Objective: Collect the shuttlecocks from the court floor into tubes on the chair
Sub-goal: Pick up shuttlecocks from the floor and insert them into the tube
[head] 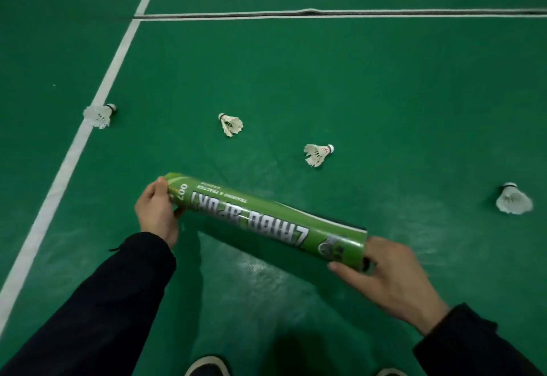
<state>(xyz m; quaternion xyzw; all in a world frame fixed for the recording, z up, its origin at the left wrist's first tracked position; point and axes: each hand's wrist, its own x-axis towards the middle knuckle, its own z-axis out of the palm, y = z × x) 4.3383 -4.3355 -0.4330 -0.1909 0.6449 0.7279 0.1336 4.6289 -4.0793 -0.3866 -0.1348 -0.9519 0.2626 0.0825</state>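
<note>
I hold the green tube (pixel 266 218) level above the court floor (pixel 384 94), my left hand (pixel 157 212) curled round its far end and my right hand (pixel 393 281) pinching the near end. It looks light, stiff cardboard, best gripped mid-body. Four shuttlecocks (pixel 318 154) lie scattered beyond it, well apart; being feathered and fragile, they're best lifted by the cork.

A long green cardboard shuttlecock tube (pixel 266 218) is held above the green court floor (pixel 384 94). Four white feathered shuttlecocks are scattered beyond the tube: far left (pixel 99 115), left (pixel 231 124), centre (pixel 317 153), far right (pixel 512 199).
</note>
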